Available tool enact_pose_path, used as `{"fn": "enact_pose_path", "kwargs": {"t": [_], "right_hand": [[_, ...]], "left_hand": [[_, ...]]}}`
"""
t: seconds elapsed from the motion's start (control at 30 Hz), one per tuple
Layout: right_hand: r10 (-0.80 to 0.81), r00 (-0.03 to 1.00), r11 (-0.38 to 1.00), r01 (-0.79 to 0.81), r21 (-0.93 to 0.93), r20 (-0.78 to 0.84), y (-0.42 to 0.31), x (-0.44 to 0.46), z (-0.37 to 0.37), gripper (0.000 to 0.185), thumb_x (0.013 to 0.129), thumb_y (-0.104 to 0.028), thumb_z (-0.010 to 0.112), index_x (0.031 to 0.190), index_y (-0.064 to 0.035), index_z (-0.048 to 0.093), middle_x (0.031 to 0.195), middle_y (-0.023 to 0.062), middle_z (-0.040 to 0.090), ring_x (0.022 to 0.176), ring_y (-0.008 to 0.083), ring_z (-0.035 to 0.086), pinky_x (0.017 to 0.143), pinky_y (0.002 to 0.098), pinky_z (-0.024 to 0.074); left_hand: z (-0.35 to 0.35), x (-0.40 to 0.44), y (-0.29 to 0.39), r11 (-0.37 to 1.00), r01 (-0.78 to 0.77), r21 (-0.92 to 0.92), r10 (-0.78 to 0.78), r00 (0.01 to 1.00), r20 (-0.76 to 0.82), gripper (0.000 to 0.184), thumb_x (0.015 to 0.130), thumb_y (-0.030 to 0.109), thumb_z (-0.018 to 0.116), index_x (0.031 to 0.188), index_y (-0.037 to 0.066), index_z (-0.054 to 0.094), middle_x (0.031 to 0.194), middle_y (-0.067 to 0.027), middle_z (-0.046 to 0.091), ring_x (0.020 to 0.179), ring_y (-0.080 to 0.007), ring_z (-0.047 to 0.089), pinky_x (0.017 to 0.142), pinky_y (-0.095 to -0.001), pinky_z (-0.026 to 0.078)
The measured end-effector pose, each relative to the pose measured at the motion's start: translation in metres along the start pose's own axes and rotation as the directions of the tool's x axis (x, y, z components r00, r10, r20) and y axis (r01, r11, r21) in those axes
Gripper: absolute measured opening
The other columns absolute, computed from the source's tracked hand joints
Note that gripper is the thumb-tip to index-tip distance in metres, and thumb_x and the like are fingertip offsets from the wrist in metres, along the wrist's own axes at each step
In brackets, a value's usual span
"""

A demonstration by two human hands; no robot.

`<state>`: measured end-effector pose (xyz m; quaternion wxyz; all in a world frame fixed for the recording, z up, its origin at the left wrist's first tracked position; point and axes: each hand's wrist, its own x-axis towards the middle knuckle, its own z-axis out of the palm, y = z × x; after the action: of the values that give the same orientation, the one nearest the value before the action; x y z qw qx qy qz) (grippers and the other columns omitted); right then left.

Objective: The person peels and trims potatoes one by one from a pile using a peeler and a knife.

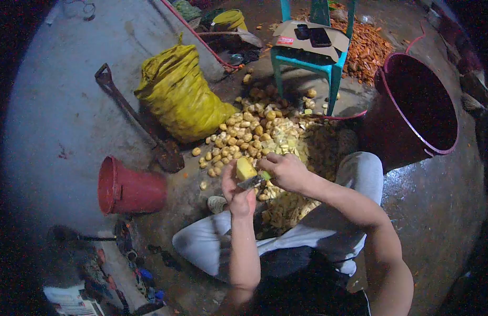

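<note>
In my left hand point(237, 192) is a potato point(246, 168), with yellow cut flesh showing on top. My right hand point(287, 171) grips a knife by its green handle point(265, 175), most of which the fingers hide. Its grey blade point(249, 183) lies across the lower side of the potato, close to my left fingers. Beyond both hands, a heap of whole potatoes point(238, 138) spreads over the floor. Pale cut pieces and peelings point(286, 138) lie to its right and between my legs.
A yellow sack point(183, 97) and a shovel point(129, 113) are at the left, above a red bucket point(133, 186). A teal chair point(334, 87) holds cardboard and dark devices. Behind it lie orange pieces point(367, 50); a large dark-red tub point(378, 118) stands right.
</note>
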<state>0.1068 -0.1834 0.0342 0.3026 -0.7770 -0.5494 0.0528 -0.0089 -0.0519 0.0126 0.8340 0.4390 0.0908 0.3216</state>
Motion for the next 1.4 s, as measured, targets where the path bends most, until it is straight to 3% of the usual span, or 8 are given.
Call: {"fn": "enact_pose_path", "kwargs": {"t": [0.1,0.17,0.5,0.57,0.63,0.77,0.93,1.4], "right_hand": [[0.015,0.998,1.0,-0.015,-0.005,-0.065,0.003,0.001,0.002,0.03,0.074,-0.009,0.059,0.103,-0.0033,0.06,0.094,0.0197,0.063,0.073,0.0399,0.065,0.063,0.0469,0.0537],[0.232,0.967,0.95,-0.248,0.19,0.1,0.029,0.008,0.028,0.03,0.07,-0.014,0.074,0.095,-0.0038,0.063,0.084,0.0196,0.065,0.073,0.0407,0.063,0.066,0.0461,0.0522],[0.058,0.981,0.992,-0.036,0.119,-0.187,-0.005,-0.003,0.0,0.018,0.071,-0.007,0.058,0.087,0.0002,0.064,0.078,0.0229,0.064,0.077,0.0393,0.065,0.071,0.0471,0.0531],[0.06,0.991,0.995,-0.05,0.091,-0.116,0.007,0.004,0.001,0.021,0.07,-0.008,0.062,0.089,0.0003,0.064,0.08,0.0225,0.063,0.077,0.0402,0.064,0.069,0.0464,0.0529],[0.206,0.946,0.914,-0.277,0.296,0.249,0.031,0.016,0.009,0.03,0.065,-0.01,0.07,0.092,0.0021,0.062,0.079,0.0227,0.062,0.076,0.0414,0.064,0.067,0.0461,0.0528],[0.047,0.999,0.959,-0.039,0.282,-0.02,0.025,0.008,0.01,0.017,0.068,-0.006,0.072,0.08,0.0024,0.062,0.067,0.0209,0.062,0.068,0.0411,0.062,0.064,0.043,0.0508],[-0.035,0.993,0.986,0.053,0.161,-0.114,0.0,-0.003,-0.002,0.028,0.074,-0.007,0.055,0.102,-0.0038,0.061,0.087,0.0181,0.062,0.075,0.0381,0.064,0.066,0.0483,0.0518],[0.08,0.992,0.992,-0.07,0.106,-0.093,0.007,0.002,0.005,0.037,0.068,-0.01,0.071,0.104,-0.0047,0.062,0.087,0.0167,0.065,0.075,0.0375,0.064,0.068,0.0454,0.0525]], "left_hand": [[0.0,-0.001,0.002,0.995,-0.018,0.099,0.013,0.998,0.054,0.068,0.066,0.0,0.074,0.128,0.003,0.047,0.123,-0.009,0.053,0.115,-0.0231,0.052,0.102,-0.0375,0.04],[0.001,0.0,0.003,0.998,-0.02,0.052,0.014,0.993,0.12,0.065,0.07,0.001,0.075,0.129,0.001,0.047,0.125,-0.0101,0.053,0.116,-0.0232,0.051,0.102,-0.0372,0.04],[0.004,0.0,0.012,0.998,-0.016,0.068,0.01,0.996,0.092,0.068,0.07,0.004,0.078,0.13,-0.002,0.046,0.123,-0.0121,0.054,0.115,-0.0243,0.053,0.101,-0.0382,0.042],[0.006,-0.001,0.011,0.993,-0.035,0.117,0.021,0.993,0.12,0.069,0.069,0.005,0.079,0.129,-0.001,0.046,0.123,-0.0123,0.055,0.113,-0.0238,0.054,0.099,-0.0378,0.044],[0.01,-0.003,0.009,0.998,-0.022,0.052,0.01,0.976,0.22,0.068,0.07,0.007,0.08,0.129,-0.001,0.047,0.123,-0.0117,0.055,0.114,-0.0236,0.053,0.1,-0.0375,0.043],[0.011,0.001,0.011,0.998,-0.061,0.004,0.061,0.994,0.091,0.071,0.072,0.009,0.079,0.133,-0.001,0.044,0.126,-0.0116,0.053,0.119,-0.0235,0.05,0.102,-0.037,0.04],[0.012,0.002,0.012,0.983,-0.11,0.147,0.095,0.99,0.101,0.066,0.074,0.013,0.071,0.132,-0.004,0.042,0.123,-0.013,0.054,0.117,-0.025,0.052,0.105,-0.0389,0.04],[0.024,-0.002,0.017,0.989,-0.086,0.123,0.062,0.98,0.19,0.069,0.07,0.008,0.079,0.129,-0.002,0.045,0.115,-0.0103,0.059,0.106,-0.0215,0.058,0.096,-0.0342,0.044]]}}
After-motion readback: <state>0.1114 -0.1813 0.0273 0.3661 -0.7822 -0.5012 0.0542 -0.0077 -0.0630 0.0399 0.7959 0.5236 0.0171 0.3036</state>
